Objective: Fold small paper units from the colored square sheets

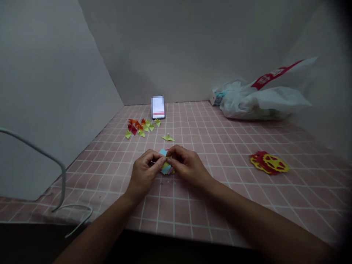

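Observation:
Near the middle of the table, my left hand (143, 171) and my right hand (189, 165) meet at their fingertips. Between them they pinch a small piece of yellow paper (166, 160), largely covered by the fingers. Light blue and other coloured paper pieces (165, 170) lie right beneath and behind the fingertips. Just beyond my hands rests one yellow folded paper crane (168, 138). Farther back to the left is a group of red, orange and yellow paper cranes (139, 127).
A phone (158, 107) with a lit screen stands upright at the back. Red and yellow cut-out discs (269, 162) lie to the right. Behind them are a white plastic bag (255, 102) and a box (216, 98). A pale cable (62, 176) curves over the left front edge.

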`<state>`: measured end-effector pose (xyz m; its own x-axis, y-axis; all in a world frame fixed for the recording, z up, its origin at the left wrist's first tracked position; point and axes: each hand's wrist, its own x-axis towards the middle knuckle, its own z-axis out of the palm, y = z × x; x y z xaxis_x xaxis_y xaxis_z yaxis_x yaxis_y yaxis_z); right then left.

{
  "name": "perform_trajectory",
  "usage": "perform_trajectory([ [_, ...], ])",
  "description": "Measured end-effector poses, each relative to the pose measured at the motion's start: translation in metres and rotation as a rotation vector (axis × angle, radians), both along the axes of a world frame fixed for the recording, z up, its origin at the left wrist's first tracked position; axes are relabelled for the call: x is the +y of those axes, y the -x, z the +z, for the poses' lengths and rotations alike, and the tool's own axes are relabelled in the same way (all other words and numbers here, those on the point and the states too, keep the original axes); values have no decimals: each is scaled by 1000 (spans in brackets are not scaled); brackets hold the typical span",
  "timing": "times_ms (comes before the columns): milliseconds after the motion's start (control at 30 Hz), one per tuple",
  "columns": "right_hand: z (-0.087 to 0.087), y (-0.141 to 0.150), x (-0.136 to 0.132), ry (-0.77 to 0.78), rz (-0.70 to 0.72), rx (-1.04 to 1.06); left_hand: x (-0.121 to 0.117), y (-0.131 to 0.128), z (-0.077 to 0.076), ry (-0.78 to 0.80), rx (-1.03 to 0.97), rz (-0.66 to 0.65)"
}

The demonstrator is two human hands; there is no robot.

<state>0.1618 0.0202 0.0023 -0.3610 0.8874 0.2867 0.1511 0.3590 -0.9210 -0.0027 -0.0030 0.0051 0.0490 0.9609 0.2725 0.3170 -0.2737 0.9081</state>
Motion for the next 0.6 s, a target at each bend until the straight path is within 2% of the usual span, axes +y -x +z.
perform_trajectory([
  [200, 3, -1, 1, -132, -98, -59, 3, 0, 0, 48, 25, -34],
  [367, 3, -2, 3, -103, -60, -94, 4, 3, -1, 164, -37, -79],
  [600, 0, -2, 5, -105, -30, -90, 5, 2, 0, 191, -60, -72],
])
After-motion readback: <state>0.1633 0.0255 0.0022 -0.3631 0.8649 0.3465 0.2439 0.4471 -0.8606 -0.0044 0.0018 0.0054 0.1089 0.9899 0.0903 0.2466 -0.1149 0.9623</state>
